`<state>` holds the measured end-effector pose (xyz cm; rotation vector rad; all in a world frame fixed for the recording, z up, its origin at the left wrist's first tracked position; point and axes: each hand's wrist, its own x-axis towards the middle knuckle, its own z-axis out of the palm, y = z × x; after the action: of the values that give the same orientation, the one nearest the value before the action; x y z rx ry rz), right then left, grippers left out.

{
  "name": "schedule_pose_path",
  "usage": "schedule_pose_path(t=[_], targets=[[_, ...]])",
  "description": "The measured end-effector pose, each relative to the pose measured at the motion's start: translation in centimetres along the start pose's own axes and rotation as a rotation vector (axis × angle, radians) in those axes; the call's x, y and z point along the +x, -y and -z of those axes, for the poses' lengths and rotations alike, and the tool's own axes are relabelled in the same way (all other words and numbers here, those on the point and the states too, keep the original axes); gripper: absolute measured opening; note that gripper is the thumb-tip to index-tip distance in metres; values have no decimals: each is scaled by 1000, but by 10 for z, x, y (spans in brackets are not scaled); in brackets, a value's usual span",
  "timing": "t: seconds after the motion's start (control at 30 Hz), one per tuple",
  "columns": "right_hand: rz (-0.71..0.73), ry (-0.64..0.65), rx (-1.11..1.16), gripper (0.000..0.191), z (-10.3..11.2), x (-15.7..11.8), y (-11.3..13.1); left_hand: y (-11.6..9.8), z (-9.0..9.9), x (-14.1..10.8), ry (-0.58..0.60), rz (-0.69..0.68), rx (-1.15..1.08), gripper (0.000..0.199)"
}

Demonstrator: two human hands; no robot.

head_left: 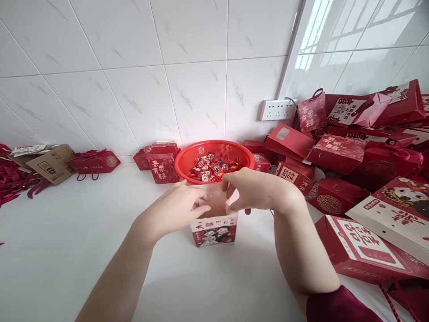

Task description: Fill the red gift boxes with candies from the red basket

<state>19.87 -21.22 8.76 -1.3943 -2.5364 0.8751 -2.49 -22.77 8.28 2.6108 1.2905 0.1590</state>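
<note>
A small red and white gift box (214,235) printed with a cartoon couple stands upright on the white counter, its top open. My left hand (176,208) is at the box's left upper edge, thumb and fingers closed around the side flap there. On the opposite edge, my right hand (256,190) has its fingers and thumb curled about the right flap. Behind the box sits a red plastic basket (181,163). Wrapped candies (214,169) in red and white lie inside it. The inner bottom of the box is hidden from view.
Many red gift boxes (335,154) are piled along the right side. Small red boxes (162,167) flank the basket. At left are a brown carton (53,167), a red box with ribbon handles (97,163) and dark red ribbons (13,176). A power strip (277,110) is against the tiled wall.
</note>
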Motion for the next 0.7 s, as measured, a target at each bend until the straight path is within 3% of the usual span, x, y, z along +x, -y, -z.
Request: schedule_pose_path(t=[0.13, 0.27, 0.4, 0.47, 0.53, 0.7], targets=[[115, -8, -57, 27, 3, -2, 3, 6, 0, 1, 14, -13, -21, 12], [210, -32, -31, 30, 14, -6, -4, 3, 1, 0, 22, 43, -24, 28], [163, -273, 42, 27, 31, 7, -32, -4, 3, -3, 51, 140, -5, 31], [21, -389, 20, 26, 37, 30, -49, -6, 4, -4, 74, 159, -33, 29], [-113, -341, -57, 25, 40, 62, -62, -8, 5, -4, 94, 178, -55, 27], [-195, -133, -193, 22, 36, 155, -76, -8, 6, -4, 96, 156, -21, 25]])
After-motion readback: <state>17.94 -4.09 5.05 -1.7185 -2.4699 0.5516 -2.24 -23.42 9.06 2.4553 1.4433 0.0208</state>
